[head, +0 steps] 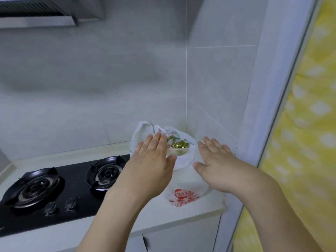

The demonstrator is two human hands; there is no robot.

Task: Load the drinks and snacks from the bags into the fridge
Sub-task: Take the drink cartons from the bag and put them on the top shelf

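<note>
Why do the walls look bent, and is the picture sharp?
Head view: the wide lens bows the wall corner and door frame; soft even light, slight blur on both hands, left hand and right hand, glints on the gold wrapper in the bag.

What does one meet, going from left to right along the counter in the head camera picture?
Left burner → stove knobs → right burner → left hand → white bag with snacks → right hand → yellow patterned curtain. The flat bag with a red print lies nearer, below the hands.
</note>
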